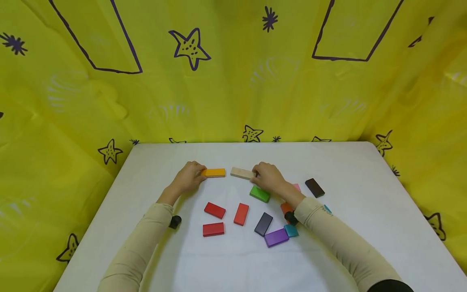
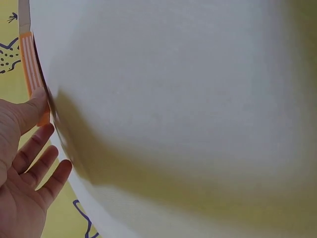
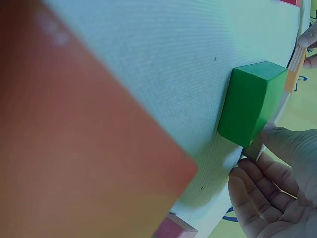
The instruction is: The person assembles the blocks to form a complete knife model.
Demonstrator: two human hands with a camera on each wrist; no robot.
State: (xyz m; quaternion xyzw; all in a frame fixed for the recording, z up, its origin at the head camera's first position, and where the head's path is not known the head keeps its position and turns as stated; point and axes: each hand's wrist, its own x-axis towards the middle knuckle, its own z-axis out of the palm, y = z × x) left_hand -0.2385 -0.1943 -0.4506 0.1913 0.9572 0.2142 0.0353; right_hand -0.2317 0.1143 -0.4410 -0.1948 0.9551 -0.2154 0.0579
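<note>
At the far part of the white table, my left hand (image 1: 189,177) pinches the left end of an orange block (image 1: 215,173). Its thumb lies along the block in the left wrist view, the lower fingers spread loosely. To the right, my right hand (image 1: 269,177) pinches the right end of a plain wooden block (image 1: 241,173). The two blocks lie nearly end to end with a small gap between them. Just below the right hand is a green block (image 1: 260,194), which partly hides the wooden block in the right wrist view.
Nearer lie red blocks (image 1: 213,229), a dark grey block (image 1: 263,224), a purple block (image 1: 276,237) and a teal block (image 1: 291,230). The right forearm partly covers an orange-red block (image 1: 286,208) and a pink block (image 1: 297,187). A dark brown block (image 1: 315,187) lies farther right.
</note>
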